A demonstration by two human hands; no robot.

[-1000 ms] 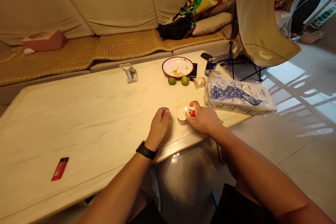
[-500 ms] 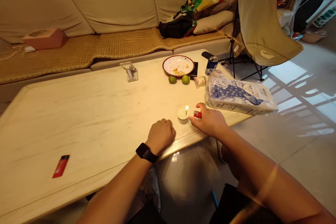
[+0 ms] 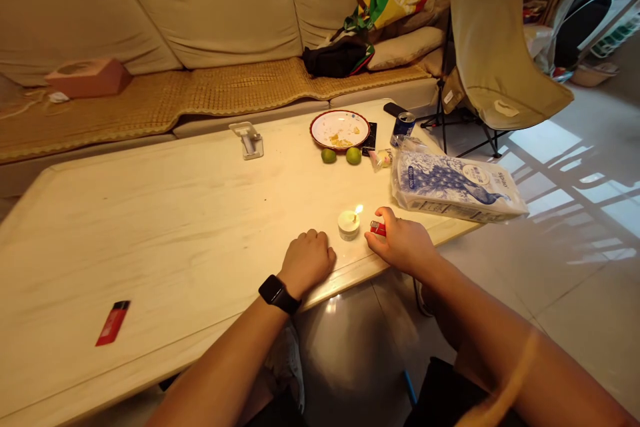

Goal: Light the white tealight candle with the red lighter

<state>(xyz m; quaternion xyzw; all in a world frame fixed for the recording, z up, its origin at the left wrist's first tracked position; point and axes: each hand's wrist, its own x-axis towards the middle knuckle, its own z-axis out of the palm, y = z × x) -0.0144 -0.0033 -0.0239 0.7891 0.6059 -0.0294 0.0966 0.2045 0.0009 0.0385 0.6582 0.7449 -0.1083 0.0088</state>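
Note:
A small round white candle (image 3: 349, 226) burns near the table's front edge, its flame leaning to the right. Just right of it, my right hand (image 3: 403, 245) grips a red lighter (image 3: 379, 229) between thumb and fingers, the metal end facing the candle. My left hand (image 3: 309, 259) rests on the table left of the candle in a loose fist, back of the hand up, with nothing visible in it. A black smartwatch (image 3: 278, 293) is on the left wrist. A second red lighter (image 3: 113, 324) with a black top lies far to the left.
The pale table (image 3: 175, 227) also carries a red-rimmed plate (image 3: 340, 129) with food scraps, two green limes (image 3: 353, 156), a blue can (image 3: 403, 125), a folding phone stand (image 3: 247, 141) and a tissue pack (image 3: 455, 183) overhanging the right edge. A sofa (image 3: 225, 7) stands behind.
My right hand with the lighter has drawn slightly away from the candle, to the right. The flame, upright before, now leans right. My left hand stays in place.

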